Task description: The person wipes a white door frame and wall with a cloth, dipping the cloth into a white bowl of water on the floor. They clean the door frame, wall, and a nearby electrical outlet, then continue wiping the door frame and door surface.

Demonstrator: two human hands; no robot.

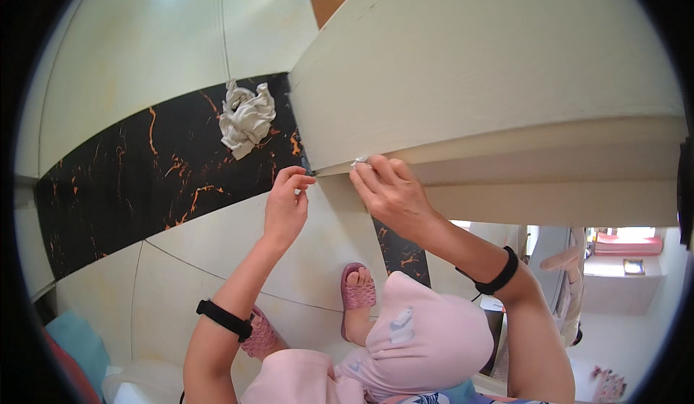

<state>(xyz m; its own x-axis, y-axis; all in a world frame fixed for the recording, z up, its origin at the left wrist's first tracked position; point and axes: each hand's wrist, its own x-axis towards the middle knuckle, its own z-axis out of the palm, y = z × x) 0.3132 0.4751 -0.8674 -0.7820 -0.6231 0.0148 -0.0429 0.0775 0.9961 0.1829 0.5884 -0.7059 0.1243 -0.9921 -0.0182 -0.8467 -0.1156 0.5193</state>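
My right hand (pixel 387 189) pinches a small white wad (pixel 359 162), perhaps tissue or cloth, and presses it to the edge strip of a large white panel (pixel 477 67), either a door or a wall. Most of the wad is hidden under the fingers. Close to the panel's lower corner is my left hand (pixel 288 200), its fingers loosely bent and apart, with nothing seen in it. A crumpled off-white cloth (pixel 248 119) lies beyond it on a black marble floor strip (pixel 114 179) with orange veins.
Pale floor tiles (pixel 190 263) border the black strip on both sides. My feet wear pink slippers (pixel 360 293) below my hands. A blue-green object (pixel 78 344) and a translucent whitish container (pixel 143 379) are at the lower left. Beyond my right arm, a room holds a shelf (pixel 623 265).
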